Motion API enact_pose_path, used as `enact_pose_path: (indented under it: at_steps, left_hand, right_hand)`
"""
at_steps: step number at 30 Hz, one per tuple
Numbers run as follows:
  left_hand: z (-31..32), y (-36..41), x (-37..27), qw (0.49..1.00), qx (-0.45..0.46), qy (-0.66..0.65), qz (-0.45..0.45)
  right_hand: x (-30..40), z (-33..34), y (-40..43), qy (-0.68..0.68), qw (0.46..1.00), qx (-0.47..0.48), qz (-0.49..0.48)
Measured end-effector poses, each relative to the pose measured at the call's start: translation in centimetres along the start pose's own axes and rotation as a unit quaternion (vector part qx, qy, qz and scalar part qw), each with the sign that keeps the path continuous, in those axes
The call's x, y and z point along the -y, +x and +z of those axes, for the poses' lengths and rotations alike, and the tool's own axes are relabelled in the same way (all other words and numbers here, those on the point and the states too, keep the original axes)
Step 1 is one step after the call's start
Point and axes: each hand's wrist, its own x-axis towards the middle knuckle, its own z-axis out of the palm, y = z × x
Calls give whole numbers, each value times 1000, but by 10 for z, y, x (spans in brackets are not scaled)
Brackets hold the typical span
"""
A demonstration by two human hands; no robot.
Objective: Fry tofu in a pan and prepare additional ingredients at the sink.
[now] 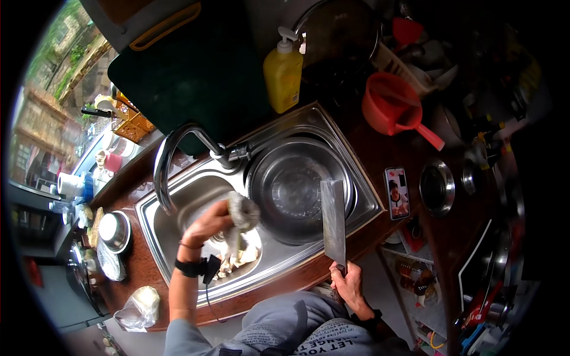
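Note:
My left hand (210, 224) is over the left bowl of the stainless steel sink (167, 231), gripping a grey-white bundle (243, 211). Motion blurs the bundle, and whether it is cloth or food I cannot tell. Below it, pale scraps (249, 254) lie at the bottom of that bowl, near the partly hidden drain. My right hand (346, 282) grips the handle of a cleaver (334, 222) at the front edge of the sink. Its broad blade points away from me, over the rim of a round metal basin (278, 155). The basin stands in the right part of the sink.
A chrome faucet (162, 171) arches over the left bowl. Behind the sink stand a dark green cutting board (187, 84) and a yellow pump bottle (283, 80). Right lie a red dipper (387, 109), a phone (396, 193) and a metal bowl (437, 188). A plastic bag (140, 309) sits left.

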Motion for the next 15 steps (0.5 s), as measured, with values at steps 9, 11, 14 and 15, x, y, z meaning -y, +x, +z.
enact_pose_path:
  at_steps: [9, 11, 14, 15]
  left_hand:
    - [73, 209, -39, 880, -208, 382, 190]
    - [83, 255, -40, 814, -252, 458, 252]
    - [89, 316, -9, 736, -203, 608, 219]
    - [88, 328, 4, 737, -206, 606, 217]
  right_hand:
    - [11, -40, 32, -72, 997, -17, -17]
    - [6, -44, 38, -89, 996, -11, -23]
    - [6, -46, 44, -70, 997, -18, -4]
    - [4, -49, 46, -66, 998, -13, -22]
